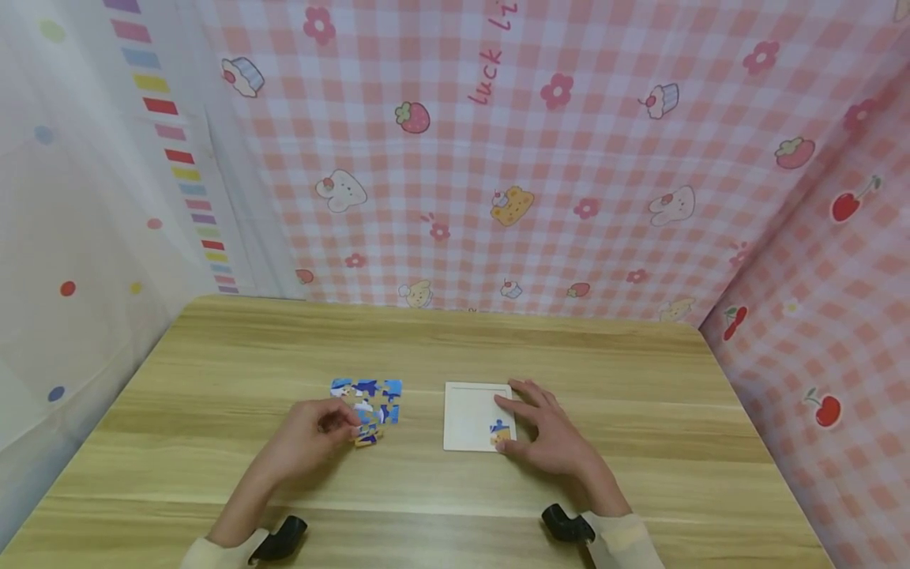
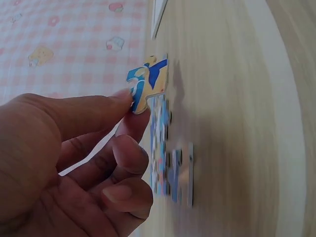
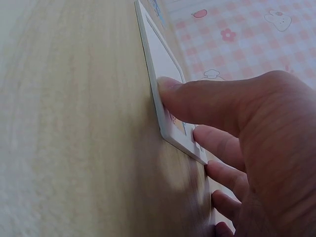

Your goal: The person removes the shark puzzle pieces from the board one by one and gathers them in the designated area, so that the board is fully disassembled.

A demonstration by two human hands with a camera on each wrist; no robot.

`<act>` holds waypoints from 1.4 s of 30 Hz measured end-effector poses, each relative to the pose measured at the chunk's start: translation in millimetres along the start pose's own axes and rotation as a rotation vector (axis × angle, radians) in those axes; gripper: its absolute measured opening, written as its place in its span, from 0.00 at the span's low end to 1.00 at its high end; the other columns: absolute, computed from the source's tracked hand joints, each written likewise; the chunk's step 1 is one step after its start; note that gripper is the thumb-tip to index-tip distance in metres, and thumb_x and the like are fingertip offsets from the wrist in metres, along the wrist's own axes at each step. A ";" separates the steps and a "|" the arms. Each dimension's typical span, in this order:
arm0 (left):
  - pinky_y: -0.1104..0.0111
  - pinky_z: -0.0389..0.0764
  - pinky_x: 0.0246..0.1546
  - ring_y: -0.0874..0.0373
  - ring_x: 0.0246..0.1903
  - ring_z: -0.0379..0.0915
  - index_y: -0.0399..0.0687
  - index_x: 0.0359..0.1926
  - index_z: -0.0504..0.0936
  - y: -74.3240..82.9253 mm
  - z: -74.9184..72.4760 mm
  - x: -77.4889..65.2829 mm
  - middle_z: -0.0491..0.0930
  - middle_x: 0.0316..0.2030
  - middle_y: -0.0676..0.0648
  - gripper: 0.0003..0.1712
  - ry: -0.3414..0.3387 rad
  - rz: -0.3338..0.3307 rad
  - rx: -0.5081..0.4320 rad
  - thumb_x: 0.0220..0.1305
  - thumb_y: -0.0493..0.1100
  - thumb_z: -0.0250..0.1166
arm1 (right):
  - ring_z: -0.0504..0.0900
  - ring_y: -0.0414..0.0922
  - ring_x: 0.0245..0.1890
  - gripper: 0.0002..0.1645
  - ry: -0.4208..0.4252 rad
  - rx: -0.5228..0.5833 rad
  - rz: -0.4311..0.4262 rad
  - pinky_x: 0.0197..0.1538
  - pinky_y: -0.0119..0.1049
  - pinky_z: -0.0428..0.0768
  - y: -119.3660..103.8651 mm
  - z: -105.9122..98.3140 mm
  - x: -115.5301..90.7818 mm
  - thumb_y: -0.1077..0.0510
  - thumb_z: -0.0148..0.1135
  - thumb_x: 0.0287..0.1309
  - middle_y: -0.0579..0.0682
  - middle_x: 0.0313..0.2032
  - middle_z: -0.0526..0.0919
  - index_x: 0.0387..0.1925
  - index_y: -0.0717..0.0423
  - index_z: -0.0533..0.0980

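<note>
My left hand pinches a jigsaw puzzle piece between thumb and index finger. The piece is blue, yellow and white, and it is lifted off the table in the left wrist view. Just beyond that hand lies a cluster of loose puzzle pieces in blue, white and yellow. To the right is a square white puzzle tray with a raised rim. One puzzle piece sits in its near right corner. With fingers spread, my right hand rests on the tray's right side, its thumb on the rim.
Both hands work over a wood-grain table. A pink checked cloth hangs behind its far edge, and a white dotted cloth hangs at the left. Each wrist wears a black mount.
</note>
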State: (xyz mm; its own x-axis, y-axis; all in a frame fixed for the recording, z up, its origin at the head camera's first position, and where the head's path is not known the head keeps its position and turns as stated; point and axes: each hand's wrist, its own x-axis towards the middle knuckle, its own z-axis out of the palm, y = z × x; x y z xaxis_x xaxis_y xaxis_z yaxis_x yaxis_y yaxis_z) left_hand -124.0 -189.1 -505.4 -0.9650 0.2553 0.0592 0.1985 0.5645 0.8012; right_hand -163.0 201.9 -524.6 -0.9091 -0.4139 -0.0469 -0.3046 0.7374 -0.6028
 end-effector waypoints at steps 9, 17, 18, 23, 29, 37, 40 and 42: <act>0.74 0.76 0.29 0.66 0.27 0.71 0.43 0.32 0.85 -4.4 -5.7 -0.4 0.83 0.30 0.50 0.05 -0.032 -0.040 0.058 0.62 0.30 0.68 | 0.47 0.58 0.82 0.41 0.003 0.002 -0.002 0.76 0.66 0.56 0.8 0.2 -0.5 0.46 0.75 0.56 0.49 0.79 0.59 0.71 0.41 0.72; 0.73 0.77 0.32 0.64 0.30 0.73 0.46 0.30 0.85 -7.2 -4.3 4.2 0.82 0.31 0.52 0.07 -0.046 -0.051 0.176 0.62 0.30 0.68 | 0.47 0.58 0.82 0.41 0.003 0.005 -0.001 0.76 0.66 0.55 -1.1 0.3 -1.2 0.46 0.75 0.56 0.49 0.79 0.59 0.71 0.42 0.72; 0.73 0.77 0.33 0.64 0.30 0.73 0.47 0.30 0.85 -7.7 -4.0 4.5 0.82 0.30 0.52 0.07 -0.050 -0.047 0.194 0.62 0.31 0.68 | 0.47 0.58 0.82 0.41 0.003 0.004 -0.002 0.76 0.66 0.55 -1.4 0.4 -1.2 0.46 0.75 0.56 0.49 0.79 0.59 0.71 0.42 0.72; 0.72 0.76 0.33 0.65 0.30 0.73 0.48 0.29 0.86 -8.0 -3.3 4.8 0.82 0.30 0.54 0.07 -0.063 -0.029 0.247 0.62 0.33 0.69 | 0.47 0.58 0.82 0.41 0.007 0.007 -0.005 0.76 0.66 0.55 -1.4 0.7 -1.1 0.46 0.75 0.56 0.49 0.79 0.59 0.71 0.42 0.73; 0.72 0.74 0.32 0.65 0.28 0.71 0.49 0.30 0.85 -5.3 -3.8 5.4 0.79 0.28 0.55 0.08 -0.058 -0.032 0.261 0.64 0.33 0.69 | 0.47 0.59 0.82 0.41 0.013 0.002 -0.020 0.76 0.68 0.54 -1.9 -1.1 -0.7 0.47 0.75 0.56 0.50 0.79 0.59 0.71 0.43 0.72; 0.72 0.73 0.31 0.67 0.27 0.69 0.48 0.33 0.85 9.2 6.6 11.1 0.78 0.27 0.57 0.02 -0.005 0.047 0.250 0.64 0.38 0.70 | 0.47 0.61 0.81 0.41 0.008 -0.004 -0.034 0.74 0.70 0.55 -2.8 -1.6 -0.8 0.45 0.73 0.58 0.52 0.79 0.58 0.72 0.43 0.71; 0.73 0.74 0.31 0.67 0.28 0.69 0.46 0.35 0.86 16.9 17.0 16.8 0.79 0.28 0.57 0.02 -0.010 0.086 0.230 0.66 0.39 0.69 | 0.47 0.61 0.81 0.40 0.009 -0.005 -0.030 0.74 0.70 0.56 -2.5 -2.0 -1.4 0.46 0.73 0.58 0.52 0.79 0.59 0.72 0.44 0.72; 0.74 0.75 0.31 0.67 0.28 0.70 0.45 0.36 0.86 22.4 24.4 20.6 0.79 0.28 0.57 0.02 -0.016 0.114 0.217 0.67 0.39 0.68 | 0.47 0.61 0.81 0.40 0.006 -0.009 -0.030 0.73 0.71 0.56 -2.5 -2.0 -1.7 0.47 0.73 0.58 0.52 0.79 0.58 0.72 0.44 0.72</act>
State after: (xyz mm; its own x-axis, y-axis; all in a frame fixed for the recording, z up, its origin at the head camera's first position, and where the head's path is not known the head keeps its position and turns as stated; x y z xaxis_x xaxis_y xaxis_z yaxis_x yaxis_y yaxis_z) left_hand -135.3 -152.1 -500.8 -0.9319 0.3380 0.1312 0.3396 0.6867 0.6428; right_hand -161.3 201.8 -521.4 -0.9011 -0.4330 -0.0241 -0.3345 0.7292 -0.5970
